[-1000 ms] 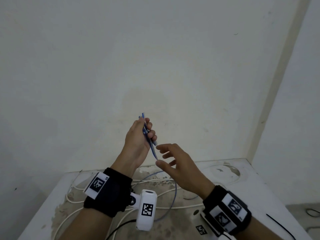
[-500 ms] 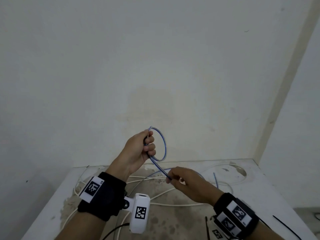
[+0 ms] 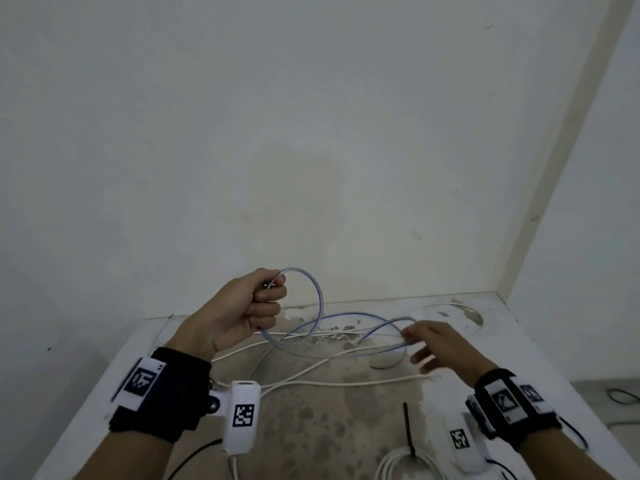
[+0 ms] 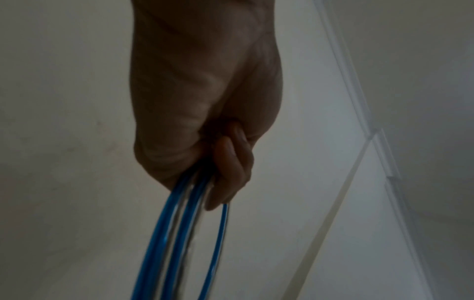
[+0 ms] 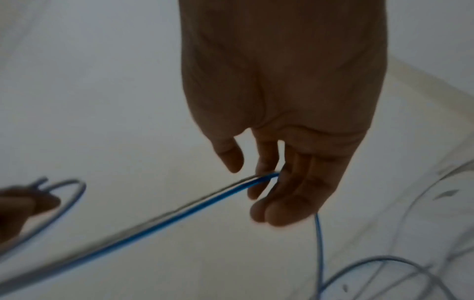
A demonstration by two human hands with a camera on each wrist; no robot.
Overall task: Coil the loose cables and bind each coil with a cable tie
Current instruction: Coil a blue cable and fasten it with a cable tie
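My left hand (image 3: 266, 303) is raised above the table's back edge and grips a few loops of the blue cable (image 3: 320, 299). The left wrist view shows its fingers (image 4: 231, 162) curled round the blue strands (image 4: 164, 233). From there the cable sags across to my right hand (image 3: 429, 344), which is low over the table. In the right wrist view the cable (image 5: 179, 215) passes between the index and middle fingers (image 5: 266, 162). Those fingers are nearly straight and the thumb stands apart. The cable's remaining length lies in loose curves on the table (image 3: 346, 317).
Long white cables (image 3: 346, 382) lie loose across the worn white table (image 3: 311, 427). A white coil (image 3: 401, 462) with a black cable tie (image 3: 408, 431) sits at the front edge. Walls close off the back and right. A black cable (image 3: 623, 396) lies on the floor at right.
My right hand has moved right along the blue cable, its pinch loosened to straight fingers. The left hand keeps its grip and the loops hang wider.
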